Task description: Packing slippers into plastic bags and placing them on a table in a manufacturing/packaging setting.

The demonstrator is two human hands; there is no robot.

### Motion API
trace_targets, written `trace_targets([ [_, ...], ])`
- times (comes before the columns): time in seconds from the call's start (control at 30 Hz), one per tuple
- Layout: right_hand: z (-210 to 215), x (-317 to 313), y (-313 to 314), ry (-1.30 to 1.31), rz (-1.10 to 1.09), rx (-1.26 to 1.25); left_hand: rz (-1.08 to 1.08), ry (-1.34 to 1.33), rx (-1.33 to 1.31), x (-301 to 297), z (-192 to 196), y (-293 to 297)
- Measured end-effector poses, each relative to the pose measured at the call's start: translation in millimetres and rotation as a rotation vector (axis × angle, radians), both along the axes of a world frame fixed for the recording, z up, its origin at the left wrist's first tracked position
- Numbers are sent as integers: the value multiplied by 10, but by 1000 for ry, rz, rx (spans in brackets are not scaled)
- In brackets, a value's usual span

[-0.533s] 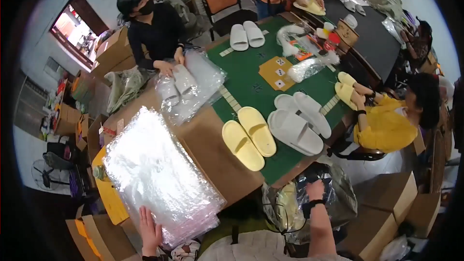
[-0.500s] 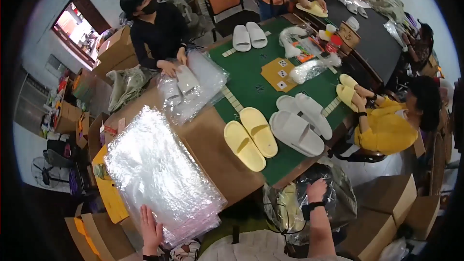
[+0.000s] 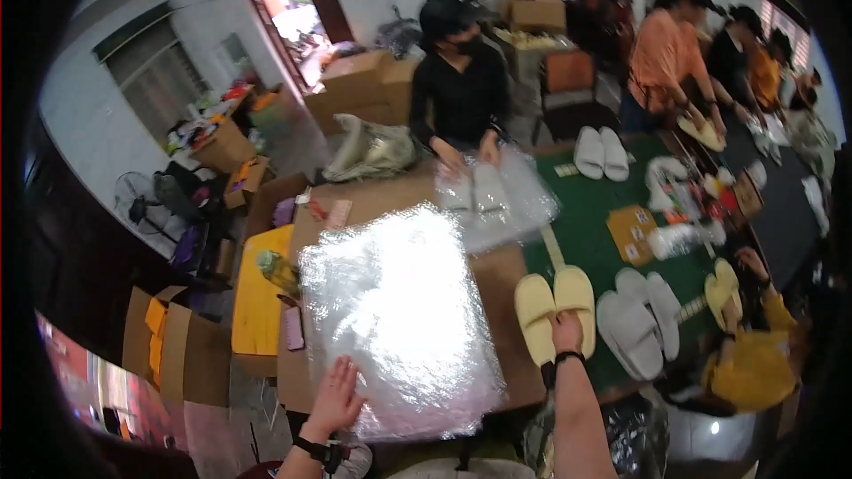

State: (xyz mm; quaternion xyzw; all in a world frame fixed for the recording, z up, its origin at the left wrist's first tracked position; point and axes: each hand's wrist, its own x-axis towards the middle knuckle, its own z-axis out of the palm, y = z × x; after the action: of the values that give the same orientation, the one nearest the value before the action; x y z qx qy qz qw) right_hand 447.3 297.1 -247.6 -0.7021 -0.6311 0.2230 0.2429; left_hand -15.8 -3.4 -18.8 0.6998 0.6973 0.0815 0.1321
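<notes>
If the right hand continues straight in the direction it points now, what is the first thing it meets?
The right hand reaches forward over the table and already seems to touch the pair of yellow slippers. Going straight on, it would likely press into the right slipper's heel first; depth is unclear.

A pair of pale yellow foam slippers [image 3: 556, 309] lies side by side, soles down, at the green mat's edge; just left, a shiny stack of clear plastic bags [image 3: 397, 315] lies flat on cardboard
</notes>
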Motion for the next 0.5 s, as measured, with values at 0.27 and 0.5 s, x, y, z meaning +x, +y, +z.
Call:
trace_targets([
  [0.27, 1116, -327, -322, 328, -171, 285, -12, -34, 83, -156, -5, -313],
  [0.5, 3274, -1308, -803, 418, 343, 508, -89, -63, 185, -236, -63, -184],
])
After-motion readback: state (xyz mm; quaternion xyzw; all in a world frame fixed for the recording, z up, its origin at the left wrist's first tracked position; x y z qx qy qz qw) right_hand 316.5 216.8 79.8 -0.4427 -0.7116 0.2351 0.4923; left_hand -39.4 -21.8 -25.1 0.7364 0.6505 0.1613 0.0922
